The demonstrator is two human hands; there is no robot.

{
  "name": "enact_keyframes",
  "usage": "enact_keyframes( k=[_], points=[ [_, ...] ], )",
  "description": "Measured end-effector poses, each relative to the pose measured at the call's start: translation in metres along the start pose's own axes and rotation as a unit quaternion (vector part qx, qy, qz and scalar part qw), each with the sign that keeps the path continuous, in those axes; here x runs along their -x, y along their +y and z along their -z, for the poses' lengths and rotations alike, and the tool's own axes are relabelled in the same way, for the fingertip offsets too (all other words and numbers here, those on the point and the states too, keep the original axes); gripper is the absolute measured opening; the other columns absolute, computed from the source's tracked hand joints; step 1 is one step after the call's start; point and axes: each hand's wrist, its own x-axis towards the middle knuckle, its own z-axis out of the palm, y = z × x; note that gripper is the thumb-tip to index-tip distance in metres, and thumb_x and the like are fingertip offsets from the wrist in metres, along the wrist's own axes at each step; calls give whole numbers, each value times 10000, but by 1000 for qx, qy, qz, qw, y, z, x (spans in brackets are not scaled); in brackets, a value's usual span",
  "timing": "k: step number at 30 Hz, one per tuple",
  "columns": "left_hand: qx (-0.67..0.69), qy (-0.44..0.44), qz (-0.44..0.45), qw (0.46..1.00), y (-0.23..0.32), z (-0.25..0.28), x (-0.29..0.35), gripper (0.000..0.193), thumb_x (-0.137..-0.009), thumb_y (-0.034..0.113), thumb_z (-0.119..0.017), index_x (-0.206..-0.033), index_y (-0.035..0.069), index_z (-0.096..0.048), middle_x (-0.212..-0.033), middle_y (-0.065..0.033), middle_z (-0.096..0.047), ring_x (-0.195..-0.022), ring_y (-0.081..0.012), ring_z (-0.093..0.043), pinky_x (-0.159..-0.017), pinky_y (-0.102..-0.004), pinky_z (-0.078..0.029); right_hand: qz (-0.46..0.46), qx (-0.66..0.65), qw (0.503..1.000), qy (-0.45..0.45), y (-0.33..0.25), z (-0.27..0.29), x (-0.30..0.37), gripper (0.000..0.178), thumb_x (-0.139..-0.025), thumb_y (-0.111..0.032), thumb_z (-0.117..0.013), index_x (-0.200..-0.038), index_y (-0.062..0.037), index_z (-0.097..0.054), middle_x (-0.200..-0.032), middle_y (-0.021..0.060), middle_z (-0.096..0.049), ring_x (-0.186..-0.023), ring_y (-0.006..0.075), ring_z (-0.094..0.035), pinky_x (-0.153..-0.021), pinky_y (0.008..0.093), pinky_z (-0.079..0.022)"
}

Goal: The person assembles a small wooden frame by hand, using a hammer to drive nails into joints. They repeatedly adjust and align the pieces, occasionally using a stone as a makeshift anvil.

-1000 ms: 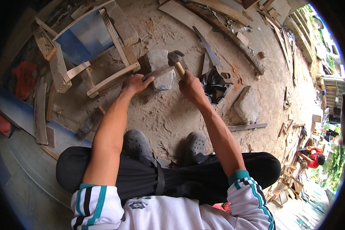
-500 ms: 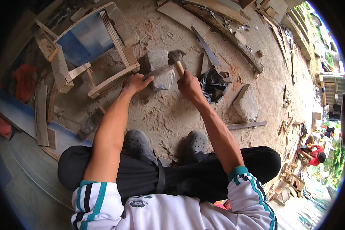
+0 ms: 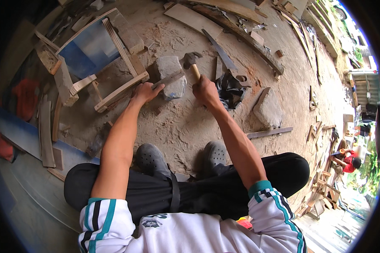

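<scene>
My left hand (image 3: 145, 92) is closed around a narrow greyish-brown wooden strip (image 3: 173, 78). The strip's far end rests across a rough grey stone block (image 3: 169, 90) on the ground. In my right hand (image 3: 205, 89) is a hammer (image 3: 195, 69) with a pale wooden handle, gripped partway along it. Its dark metal head sits just beyond and to the right of the strip's end, with a small gap between them. Left of my left hand stands a wooden frame (image 3: 121, 92), which hides where the strip's near end lies.
A handsaw (image 3: 219, 49) and black plastic (image 3: 231, 90) lie right of the hammer. Farther right are another stone (image 3: 269, 109) and a dark bar (image 3: 270, 132). Long boards (image 3: 240, 31) cross the far ground. A person in red (image 3: 349, 162) sits at far right.
The hammer and my right hand have moved slightly away from me, opening a gap to the strip's end. My left hand keeps its hold on the strip. The whole view has shifted a little.
</scene>
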Motion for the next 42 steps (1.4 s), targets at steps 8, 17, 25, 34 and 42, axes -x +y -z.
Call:
enact_keyframes(
  k=[8, 17, 25, 34, 42],
  points=[
    [393, -118, 130, 902, 36, 19, 29, 662, -791, 753, -505, -626, 113, -526, -505, -10, -453, -407, -101, -456, -384, -276, -376, -11, -100, 993, 65, 11, 34, 0, 243, -856, -217, -585, -974, -6, -554, -681, 130, -616, -498, 220, -602, -474, 358, -472],
    [530, -287, 98, 792, 54, 38, 29, 676, -739, 797, -497, -593, 137, -481, -410, 48, -336, -308, -99, -338, -338, -270, -306, -42, -170, 984, 43, 15, 53, 6, 239, -865, -236, -593, -940, -11, -556, -625, 59, -566, -478, 151, -559, -442, 318, -452],
    [330, -106, 166, 923, 33, 31, 28, 662, -757, 762, -551, -689, 103, -543, -601, 13, -455, -493, -96, -434, -426, -270, -346, -48, -157, 986, 7, 5, 58, 14, 343, -845, -272, -605, -1029, 16, -581, -871, 273, -659, -800, 428, -655, -714, 472, -508],
    [112, -168, 184, 962, 38, 82, -4, 793, -745, 830, -502, -710, 41, -573, -575, -33, -474, -505, -159, -489, -471, -344, -386, 73, -63, 995, 31, 6, 18, 13, 328, -870, -305, -626, -984, -7, -550, -842, 287, -644, -824, 482, -615, -709, 523, -478],
    [-250, -232, 144, 929, 127, 128, 7, 928, -710, 872, -472, -1048, 34, -682, -1011, -135, -670, -1018, -296, -620, -889, -455, -456, 67, -57, 996, 8, 8, 10, 9, 274, -859, -257, -613, -1004, -43, -520, -815, 284, -636, -817, 488, -609, -703, 547, -467]
  ],
)
